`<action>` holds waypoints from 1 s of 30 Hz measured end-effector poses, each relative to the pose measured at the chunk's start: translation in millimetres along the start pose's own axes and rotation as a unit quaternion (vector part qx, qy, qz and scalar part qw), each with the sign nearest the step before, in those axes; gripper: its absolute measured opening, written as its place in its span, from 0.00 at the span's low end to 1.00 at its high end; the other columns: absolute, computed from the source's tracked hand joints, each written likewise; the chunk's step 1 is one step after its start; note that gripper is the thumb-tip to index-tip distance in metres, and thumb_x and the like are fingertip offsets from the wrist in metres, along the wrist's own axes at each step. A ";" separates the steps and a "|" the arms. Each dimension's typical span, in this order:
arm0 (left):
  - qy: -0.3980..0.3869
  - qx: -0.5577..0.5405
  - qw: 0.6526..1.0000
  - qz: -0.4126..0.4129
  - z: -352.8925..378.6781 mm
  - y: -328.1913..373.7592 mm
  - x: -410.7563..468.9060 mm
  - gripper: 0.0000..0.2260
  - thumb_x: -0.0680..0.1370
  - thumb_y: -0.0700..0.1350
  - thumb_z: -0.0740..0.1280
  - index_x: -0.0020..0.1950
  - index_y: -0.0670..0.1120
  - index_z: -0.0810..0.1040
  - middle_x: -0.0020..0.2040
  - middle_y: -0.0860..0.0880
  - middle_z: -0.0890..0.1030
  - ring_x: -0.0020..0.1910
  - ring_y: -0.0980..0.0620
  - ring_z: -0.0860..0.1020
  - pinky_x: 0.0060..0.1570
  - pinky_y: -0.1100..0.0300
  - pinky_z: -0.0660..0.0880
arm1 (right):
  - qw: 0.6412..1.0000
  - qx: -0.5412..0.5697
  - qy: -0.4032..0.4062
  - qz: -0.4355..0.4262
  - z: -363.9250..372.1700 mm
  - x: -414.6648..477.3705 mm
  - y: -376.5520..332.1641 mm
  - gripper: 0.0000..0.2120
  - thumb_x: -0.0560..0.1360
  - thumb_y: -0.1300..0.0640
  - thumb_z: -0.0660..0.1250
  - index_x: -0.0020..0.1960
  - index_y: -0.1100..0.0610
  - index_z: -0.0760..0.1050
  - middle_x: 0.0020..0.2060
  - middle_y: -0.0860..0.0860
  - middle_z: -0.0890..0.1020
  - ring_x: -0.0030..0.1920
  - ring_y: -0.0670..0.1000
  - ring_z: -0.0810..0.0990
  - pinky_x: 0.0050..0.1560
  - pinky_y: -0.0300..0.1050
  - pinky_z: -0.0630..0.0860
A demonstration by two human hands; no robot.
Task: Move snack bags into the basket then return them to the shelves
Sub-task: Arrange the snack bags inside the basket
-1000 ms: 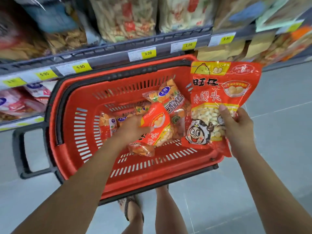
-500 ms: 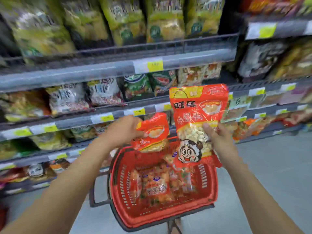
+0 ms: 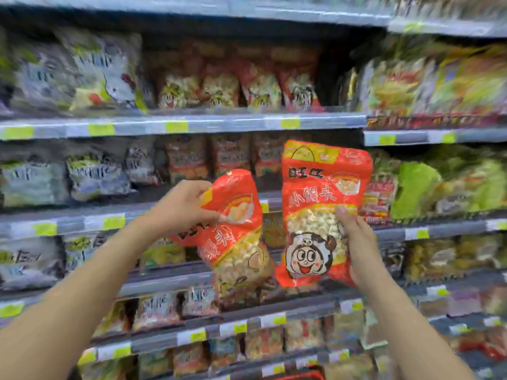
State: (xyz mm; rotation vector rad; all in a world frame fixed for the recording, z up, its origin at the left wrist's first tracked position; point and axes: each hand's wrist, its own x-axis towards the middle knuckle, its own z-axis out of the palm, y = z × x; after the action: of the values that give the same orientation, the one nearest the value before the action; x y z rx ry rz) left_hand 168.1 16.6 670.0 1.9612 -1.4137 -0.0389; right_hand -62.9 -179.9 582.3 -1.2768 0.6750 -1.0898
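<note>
The left hand (image 3: 181,207) gripped a tilted red snack bag (image 3: 233,231) by its top, fingers curled round it. The right hand (image 3: 356,242) held a larger red bag (image 3: 318,204) upright beside it, both before the stocked shelves (image 3: 181,126); the red basket (image 3: 304,375) barely showed below

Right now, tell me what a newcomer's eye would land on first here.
Two bright red snack bags in the middle stand out: the tall red bag with a cartoon face, upright in the right hand, and the smaller red bag, tilted, gripped at its top by the left hand. Behind them, shelves packed with blurred snack bags fill the view, with yellow price tags.
</note>
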 end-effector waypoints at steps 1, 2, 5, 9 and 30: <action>0.011 -0.004 1.000 0.000 -13.7 11.6 8.5 0.13 0.66 0.45 0.80 0.44 0.44 0.79 0.37 0.49 0.83 0.36 0.55 0.81 0.37 0.59 0.77 | 1.000 0.021 -0.002 -0.008 0.3 8.8 -16.3 0.29 0.68 0.37 0.71 0.63 0.53 0.76 0.64 0.51 0.78 0.64 0.53 0.75 0.69 0.57 0.68; 0.020 -0.009 1.000 -0.001 -25.8 24.5 15.8 0.16 0.65 0.47 0.80 0.47 0.43 0.79 0.40 0.47 0.84 0.39 0.51 0.82 0.40 0.54 0.80 | 0.999 0.032 -0.002 -0.014 2.1 15.7 -33.9 0.28 0.67 0.36 0.73 0.59 0.52 0.79 0.61 0.51 0.80 0.62 0.54 0.77 0.68 0.58 0.69; 0.032 -0.024 0.999 0.014 -49.8 53.1 43.9 0.19 0.65 0.49 0.79 0.50 0.44 0.79 0.41 0.48 0.84 0.36 0.52 0.83 0.37 0.51 0.80 | 0.999 0.043 -0.020 -0.019 2.7 46.6 -72.9 0.36 0.59 0.31 0.75 0.59 0.53 0.79 0.54 0.51 0.84 0.57 0.55 0.81 0.64 0.59 0.73; 0.070 -0.047 0.996 0.004 -69.1 81.4 89.3 0.14 0.66 0.47 0.79 0.47 0.45 0.80 0.37 0.50 0.84 0.35 0.54 0.83 0.38 0.56 0.79 | 0.999 0.035 -0.024 -0.030 2.7 100.2 -117.6 0.29 0.64 0.35 0.74 0.57 0.54 0.80 0.52 0.51 0.85 0.54 0.54 0.83 0.63 0.56 0.74; 0.046 -0.081 0.995 -0.035 -140.0 115.3 258.5 0.18 0.64 0.43 0.77 0.51 0.42 0.80 0.45 0.40 0.85 0.41 0.41 0.84 0.44 0.46 0.81 | 0.986 -0.045 -0.146 -0.067 133.1 379.3 -228.3 0.52 0.53 0.37 0.81 0.68 0.62 0.71 0.58 0.61 0.80 0.55 0.60 0.81 0.55 0.61 0.78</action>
State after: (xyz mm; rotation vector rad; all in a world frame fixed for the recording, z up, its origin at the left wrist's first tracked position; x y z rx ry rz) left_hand 234.9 -145.2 932.9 1.8547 -1.2417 -0.0913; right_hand 139.9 -456.4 892.3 -1.5424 0.4255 -0.9620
